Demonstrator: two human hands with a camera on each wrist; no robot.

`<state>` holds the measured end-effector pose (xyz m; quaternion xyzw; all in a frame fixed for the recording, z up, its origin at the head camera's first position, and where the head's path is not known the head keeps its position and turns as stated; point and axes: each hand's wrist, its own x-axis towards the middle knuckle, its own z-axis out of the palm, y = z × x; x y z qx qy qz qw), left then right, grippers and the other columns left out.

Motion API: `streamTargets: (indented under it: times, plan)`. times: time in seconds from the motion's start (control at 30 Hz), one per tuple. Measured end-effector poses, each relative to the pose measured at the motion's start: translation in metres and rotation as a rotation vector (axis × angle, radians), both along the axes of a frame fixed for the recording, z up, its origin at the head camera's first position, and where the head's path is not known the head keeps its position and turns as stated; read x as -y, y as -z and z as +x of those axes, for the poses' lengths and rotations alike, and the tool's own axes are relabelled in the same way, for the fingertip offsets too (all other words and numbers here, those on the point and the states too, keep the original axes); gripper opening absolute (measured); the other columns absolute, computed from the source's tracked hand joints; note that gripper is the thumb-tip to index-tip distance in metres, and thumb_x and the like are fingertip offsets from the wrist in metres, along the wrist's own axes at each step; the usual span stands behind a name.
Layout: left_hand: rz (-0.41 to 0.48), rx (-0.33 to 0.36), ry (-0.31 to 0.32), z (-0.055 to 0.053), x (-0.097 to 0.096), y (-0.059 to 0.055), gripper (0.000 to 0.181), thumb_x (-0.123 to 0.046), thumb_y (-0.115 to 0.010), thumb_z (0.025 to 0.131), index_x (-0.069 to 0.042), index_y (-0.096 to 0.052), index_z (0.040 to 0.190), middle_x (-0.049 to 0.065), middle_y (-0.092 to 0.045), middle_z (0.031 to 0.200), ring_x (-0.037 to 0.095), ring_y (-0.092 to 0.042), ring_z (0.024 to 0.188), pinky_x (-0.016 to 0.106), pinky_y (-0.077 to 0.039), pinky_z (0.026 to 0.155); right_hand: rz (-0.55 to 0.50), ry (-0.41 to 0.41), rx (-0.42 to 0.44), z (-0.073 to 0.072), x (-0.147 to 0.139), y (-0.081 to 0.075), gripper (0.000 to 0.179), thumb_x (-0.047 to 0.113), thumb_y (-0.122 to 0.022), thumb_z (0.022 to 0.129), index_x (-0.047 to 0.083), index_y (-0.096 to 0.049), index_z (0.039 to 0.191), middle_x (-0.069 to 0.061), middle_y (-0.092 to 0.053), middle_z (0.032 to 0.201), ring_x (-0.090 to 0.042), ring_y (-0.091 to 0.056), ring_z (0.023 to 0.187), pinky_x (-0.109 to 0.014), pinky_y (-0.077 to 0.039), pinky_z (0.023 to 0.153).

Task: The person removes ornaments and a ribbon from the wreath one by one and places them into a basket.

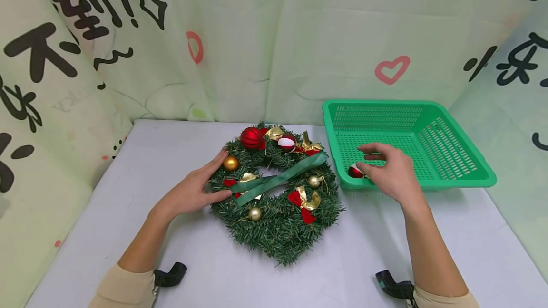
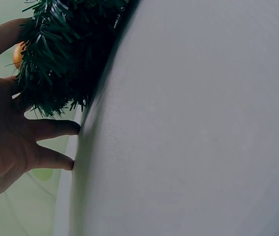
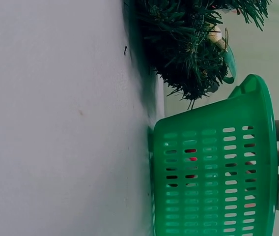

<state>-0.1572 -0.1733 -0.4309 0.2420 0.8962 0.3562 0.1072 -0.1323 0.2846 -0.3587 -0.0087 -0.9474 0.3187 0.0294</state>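
Note:
A green Christmas wreath (image 1: 274,236) lies on the table, decorated with red, gold and striped baubles, red-and-gold bows and a green ribbon (image 1: 282,177). My left hand (image 1: 194,189) rests against its left side with fingers spread, the thumb over the wreath near the ribbon's end. In the left wrist view, two fingertips of the left hand (image 2: 12,142) touch the table beside the wreath (image 2: 66,59). My right hand (image 1: 394,170) hovers over the near left part of the green basket (image 1: 466,185), fingers loosely bent. A red-and-white bauble (image 1: 355,171) lies low in the basket, just below the thumb.
The slotted basket wall (image 3: 213,167) stands close to the wreath's right side. A white cloth covers the table (image 1: 205,274). Behind it hangs a pale green curtain (image 1: 257,61) with black lettering and red hearts. Black wrist mounts (image 1: 171,274) sit on both forearms.

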Motion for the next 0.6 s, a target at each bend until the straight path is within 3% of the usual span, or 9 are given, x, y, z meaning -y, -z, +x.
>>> streamTargets:
  times: [0.17,0.43,0.5,0.6]
  plan:
    - [-0.006,-0.002,0.001,-0.0001,0.0005,-0.0001,0.099,-0.050,-0.071,0.097,-0.024,-0.010,0.170,-0.002,-0.009,0.176,0.032,-0.023,0.159,0.059,-0.028,0.125,-0.027,-0.002,-0.002,0.0008,0.0010,-0.0009,0.039,0.029,-0.072,0.099,0.014,-0.068,0.135,-0.019,-0.071,0.129,-0.039,-0.066,0.121,-0.037,-0.057,0.078]
    - [-0.001,-0.016,0.007,-0.0004,0.0002,0.0002,0.098,-0.050,-0.071,0.097,-0.023,-0.010,0.170,0.001,-0.009,0.176,0.034,-0.023,0.159,0.060,-0.028,0.125,-0.097,-0.009,-0.029,0.0039,0.0047,-0.0038,0.038,0.029,-0.071,0.100,0.013,-0.068,0.135,-0.021,-0.066,0.135,-0.040,-0.074,0.111,-0.054,-0.060,0.092]
    - [0.001,-0.021,0.007,-0.0001,0.0003,0.0007,0.098,-0.049,-0.071,0.097,-0.022,-0.010,0.170,0.002,-0.010,0.176,0.035,-0.024,0.159,0.061,-0.028,0.124,-0.102,-0.007,-0.039,0.0050,0.0056,-0.0046,0.039,0.029,-0.072,0.100,0.013,-0.068,0.135,-0.020,-0.066,0.135,-0.040,-0.074,0.111,-0.047,-0.061,0.091]
    - [0.001,-0.019,0.007,0.0006,0.0001,0.0007,0.097,-0.049,-0.071,0.097,-0.023,-0.010,0.170,0.002,-0.010,0.176,0.036,-0.023,0.159,0.062,-0.028,0.124,-0.105,-0.008,-0.059,0.0068,0.0072,-0.0061,0.038,0.028,-0.073,0.100,0.013,-0.068,0.134,-0.019,-0.066,0.134,-0.040,-0.074,0.111,-0.026,-0.061,0.085]
